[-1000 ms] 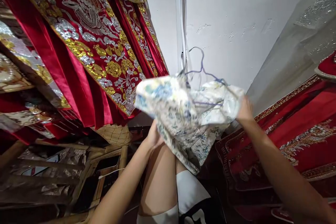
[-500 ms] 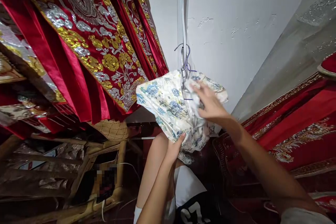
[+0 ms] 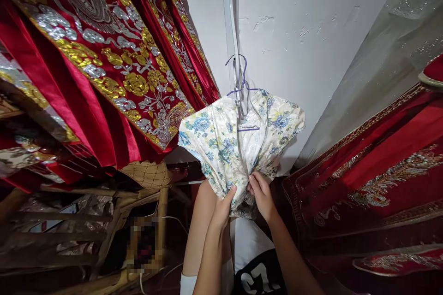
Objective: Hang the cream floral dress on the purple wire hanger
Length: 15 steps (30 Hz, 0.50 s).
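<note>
A white blouse with blue flowers (image 3: 221, 143) hangs open-necked on a thin purple hanger (image 3: 244, 84) in front of me. My left hand (image 3: 223, 205) holds the lower left part of the blouse, thumb on top and fingers hidden behind the cloth. At the lower end of the front opening, my right hand (image 3: 260, 192) pinches the fabric edge between thumb and fingers. Both hands are close together near the hem. The hanger's lower bar shows through the neckline.
Red garments with gold and silver embroidery (image 3: 134, 83) hang at the left. A bamboo chair (image 3: 161, 221) stands below them. More red beaded cloth (image 3: 380, 184) is at the right. The hanger hooks onto a pale strip (image 3: 232, 18) against the white wall.
My right hand has come down from the blouse's neckline to the lower front opening. The right side of the blouse now lies spread out, and the neckline is uncovered. My left hand keeps its hold.
</note>
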Available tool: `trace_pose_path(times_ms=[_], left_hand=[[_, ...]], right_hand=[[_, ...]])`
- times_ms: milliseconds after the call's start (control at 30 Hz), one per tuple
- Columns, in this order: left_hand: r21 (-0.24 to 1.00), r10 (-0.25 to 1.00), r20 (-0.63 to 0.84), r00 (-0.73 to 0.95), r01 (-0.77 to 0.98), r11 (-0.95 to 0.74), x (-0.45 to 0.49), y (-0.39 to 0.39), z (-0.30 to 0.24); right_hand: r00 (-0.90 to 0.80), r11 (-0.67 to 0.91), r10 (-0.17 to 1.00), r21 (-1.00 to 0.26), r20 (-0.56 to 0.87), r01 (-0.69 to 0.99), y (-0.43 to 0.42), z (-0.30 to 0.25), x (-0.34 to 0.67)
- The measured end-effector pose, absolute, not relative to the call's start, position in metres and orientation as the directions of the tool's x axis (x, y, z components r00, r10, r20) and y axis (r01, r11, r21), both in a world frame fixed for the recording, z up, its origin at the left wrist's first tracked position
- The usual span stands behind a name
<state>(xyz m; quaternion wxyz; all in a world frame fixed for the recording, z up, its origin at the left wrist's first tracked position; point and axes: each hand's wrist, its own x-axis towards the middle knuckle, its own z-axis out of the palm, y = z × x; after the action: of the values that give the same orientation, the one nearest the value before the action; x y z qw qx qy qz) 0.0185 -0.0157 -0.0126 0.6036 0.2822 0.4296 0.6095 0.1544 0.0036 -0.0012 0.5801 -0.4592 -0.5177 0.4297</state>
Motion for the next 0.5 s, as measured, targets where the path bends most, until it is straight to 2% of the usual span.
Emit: trace_pose_path(times_ms=[67,167,367,500], left_hand=[[0.867,0.975,-0.180,-0.129,-0.490,0.095,0.017,-0.017,-0.014],[0.878,0.972,-0.174,-0.157,-0.471,0.082,0.017,-0.020,-0.014],[0.937,0.981,-0.107,-0.159,-0.346,0.047,0.022,-0.024,-0.008],[0.971,0.985,-0.024,-0.170,-0.238,-0.017,0.027,-0.022,-0.015]], right_hand=[[-0.030,0.184,0.983,-0.983,0.184,0.004,0.004,0.003,0.156],[-0.075,0.187,0.980,-0.982,0.184,0.038,0.003,0.012,0.158],[0.134,0.205,0.969,-0.979,0.206,0.022,-0.009,0.012,0.158],[0.021,0.147,0.989,-0.986,0.145,-0.075,-0.010,0.015,0.162]])
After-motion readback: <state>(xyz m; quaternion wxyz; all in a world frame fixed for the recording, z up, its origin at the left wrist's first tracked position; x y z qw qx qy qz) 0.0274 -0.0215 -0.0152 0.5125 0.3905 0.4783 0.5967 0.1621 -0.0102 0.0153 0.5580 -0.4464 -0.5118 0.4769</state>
